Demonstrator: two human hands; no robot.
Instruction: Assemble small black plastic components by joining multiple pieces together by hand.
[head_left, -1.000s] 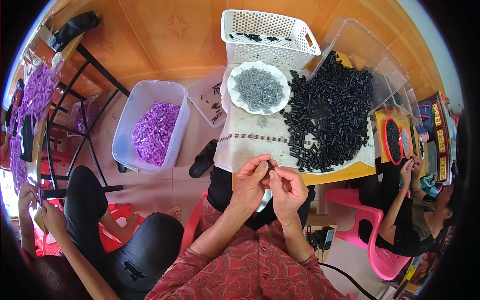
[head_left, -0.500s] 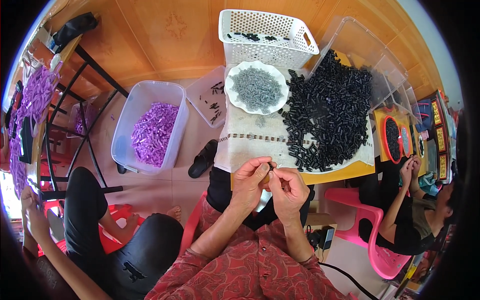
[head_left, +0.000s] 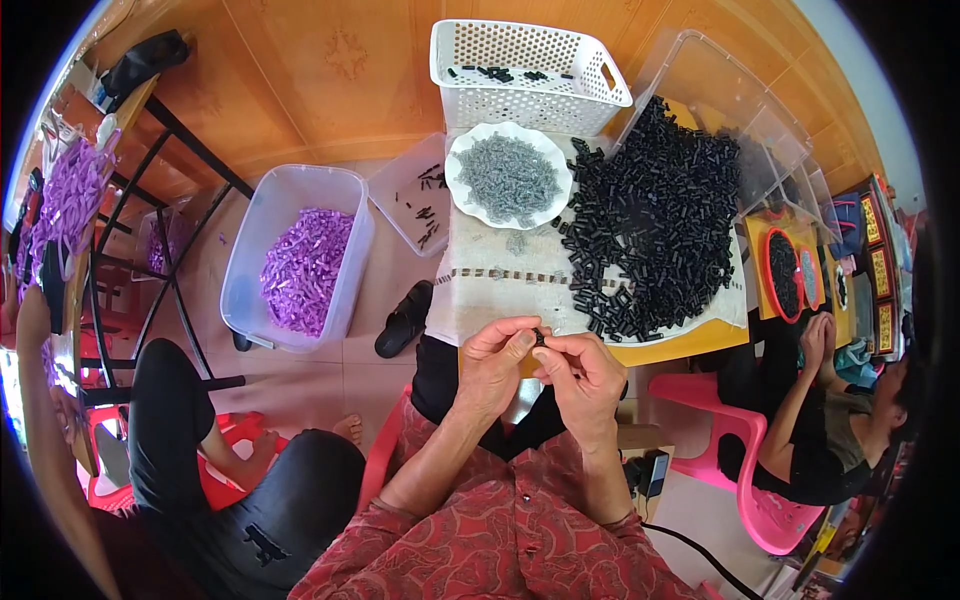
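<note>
Close together in front of my chest, both hands meet at the near edge of the table. My left hand (head_left: 494,365) pinches a small black cylindrical piece (head_left: 540,337) between thumb and fingertips. On the other side, my right hand (head_left: 582,375) has its thumb and forefinger closed on the same piece. Fingertips hide much of it. Beyond them a large heap of black cylindrical pieces (head_left: 675,220) covers the right part of the table. A white scalloped plate (head_left: 455,190) holds a pile of small clear-grey pieces (head_left: 508,180).
Behind the plate stands a white perforated basket (head_left: 530,105) with a few black pieces inside. Left on the floor is a clear tub (head_left: 235,290) of purple pieces (head_left: 308,270). One co-worker sits at left, another on a pink chair (head_left: 750,450) at right.
My hands stay pinched on the black piece, with slight finger movement. The left co-worker's arm has shifted up toward the table at the left edge. The view has moved slightly.
</note>
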